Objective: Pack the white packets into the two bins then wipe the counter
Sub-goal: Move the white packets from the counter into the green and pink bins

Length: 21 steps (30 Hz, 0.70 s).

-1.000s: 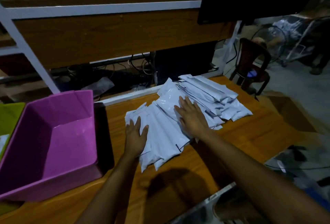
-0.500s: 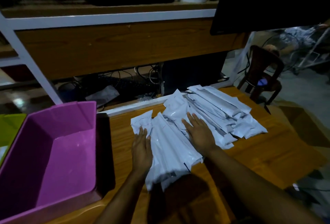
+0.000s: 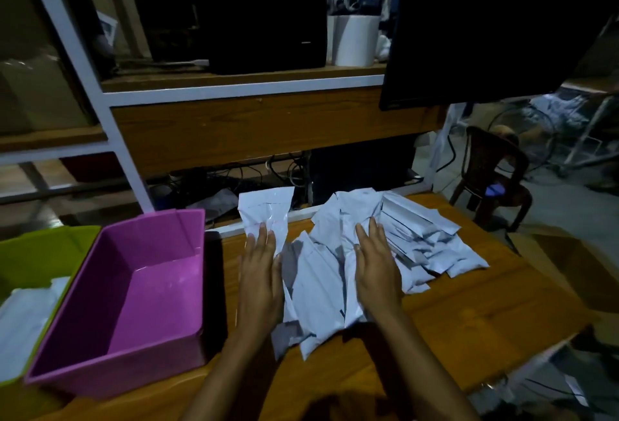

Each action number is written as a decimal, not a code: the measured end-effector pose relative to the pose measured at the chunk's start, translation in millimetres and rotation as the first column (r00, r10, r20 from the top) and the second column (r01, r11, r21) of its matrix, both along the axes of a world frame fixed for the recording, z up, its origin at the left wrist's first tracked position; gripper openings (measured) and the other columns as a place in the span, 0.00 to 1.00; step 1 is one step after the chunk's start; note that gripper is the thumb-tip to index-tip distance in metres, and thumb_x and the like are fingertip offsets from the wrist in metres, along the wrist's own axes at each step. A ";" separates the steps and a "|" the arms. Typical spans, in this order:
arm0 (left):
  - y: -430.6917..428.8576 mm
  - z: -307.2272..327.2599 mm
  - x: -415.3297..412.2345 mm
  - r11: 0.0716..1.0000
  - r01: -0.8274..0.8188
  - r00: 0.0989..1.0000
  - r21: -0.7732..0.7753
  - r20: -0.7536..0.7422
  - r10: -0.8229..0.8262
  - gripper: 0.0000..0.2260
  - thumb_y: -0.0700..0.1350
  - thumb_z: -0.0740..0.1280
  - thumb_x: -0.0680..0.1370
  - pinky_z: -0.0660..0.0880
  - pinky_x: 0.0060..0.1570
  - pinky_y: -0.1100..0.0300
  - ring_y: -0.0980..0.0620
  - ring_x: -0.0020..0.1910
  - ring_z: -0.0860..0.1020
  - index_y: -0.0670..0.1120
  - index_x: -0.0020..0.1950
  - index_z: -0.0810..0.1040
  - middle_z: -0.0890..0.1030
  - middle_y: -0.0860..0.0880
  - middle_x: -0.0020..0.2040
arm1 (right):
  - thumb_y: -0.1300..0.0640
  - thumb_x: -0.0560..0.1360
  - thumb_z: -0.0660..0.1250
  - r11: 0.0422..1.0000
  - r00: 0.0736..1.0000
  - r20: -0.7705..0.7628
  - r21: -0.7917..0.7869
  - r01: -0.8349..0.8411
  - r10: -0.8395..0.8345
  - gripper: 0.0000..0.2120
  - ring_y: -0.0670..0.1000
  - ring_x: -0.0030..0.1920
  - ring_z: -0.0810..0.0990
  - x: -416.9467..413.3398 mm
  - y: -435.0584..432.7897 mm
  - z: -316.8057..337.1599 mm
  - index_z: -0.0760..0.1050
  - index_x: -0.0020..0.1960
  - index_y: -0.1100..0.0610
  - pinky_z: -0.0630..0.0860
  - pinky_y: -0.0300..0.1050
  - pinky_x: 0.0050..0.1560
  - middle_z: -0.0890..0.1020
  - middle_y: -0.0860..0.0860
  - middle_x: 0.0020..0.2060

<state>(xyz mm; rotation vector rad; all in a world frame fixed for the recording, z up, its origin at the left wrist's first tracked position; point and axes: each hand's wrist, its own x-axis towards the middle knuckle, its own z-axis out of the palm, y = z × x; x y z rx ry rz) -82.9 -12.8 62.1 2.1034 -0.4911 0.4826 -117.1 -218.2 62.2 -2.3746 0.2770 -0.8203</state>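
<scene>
- The wooden bench [image 3: 452,320] carries the bins and the packets.
- The left hand [image 3: 259,276] is flat, its fingers straight and close together, and presses against the left side of a bundle of white packets [image 3: 318,286].
- The right hand [image 3: 376,269] is flat too, fingers straight, and presses on the right side of the same bundle; neither hand curls round it as far as I can see.
- The bundle lies on the bench between the two palms, with its near ends splayed out toward the bench's front edge.
- The pink bin [image 3: 117,373] stands on the bench just left of the left hand, its open top showing the floor inside.
- The green bin [image 3: 33,253] stands beside the pink bin on its left and holds some pale packets [image 3: 20,313].
- One raised packet [image 3: 264,209] stands tilted up at the left fingertips.
- The loose pile [image 3: 428,246] fans out to the right, beyond the right hand.
- Behind the bench lie tangled cables [image 3: 234,179]; a dark chair [image 3: 492,179] stands off to the right.
- Above, a shelf [image 3: 251,125] bears a black box [image 3: 254,28] and a white roll [image 3: 356,40], and a dark screen [image 3: 485,25] hangs at upper right.
</scene>
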 end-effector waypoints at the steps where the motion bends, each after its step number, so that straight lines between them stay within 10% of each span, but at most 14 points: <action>1: 7.5 5.4 -10.9 1.000 -0.011 1.000 0.013 0.014 0.011 0.22 0.50 0.52 0.83 0.50 0.76 0.52 0.55 0.79 0.49 0.51 0.78 0.59 0.54 0.57 0.79 | 0.56 0.83 0.56 0.998 0.999 0.035 0.059 -0.018 0.016 0.19 0.50 0.78 0.53 -13.9 13.7 3.9 0.67 0.73 0.52 0.60 0.46 0.71 0.60 0.48 0.76; 15: 177.2 30.9 -70.8 0.952 -0.275 0.961 0.137 0.077 0.266 0.22 0.51 0.53 0.83 0.54 0.75 0.45 0.54 0.79 0.52 0.50 0.77 0.60 0.57 0.55 0.78 | 0.54 0.81 0.56 0.917 0.931 0.202 0.201 -0.344 0.304 0.20 0.46 0.74 0.62 -51.0 191.8 41.9 0.69 0.72 0.54 0.58 0.27 0.68 0.66 0.50 0.74; 21: 232.7 44.5 -14.0 0.903 -0.327 0.945 0.280 0.064 0.322 0.23 0.50 0.53 0.82 0.57 0.75 0.47 0.49 0.77 0.56 0.41 0.75 0.66 0.60 0.49 0.76 | 0.53 0.83 0.51 0.870 0.886 0.100 0.168 -0.464 0.453 0.21 0.49 0.77 0.57 5.9 259.4 67.7 0.64 0.75 0.55 0.61 0.44 0.73 0.61 0.51 0.76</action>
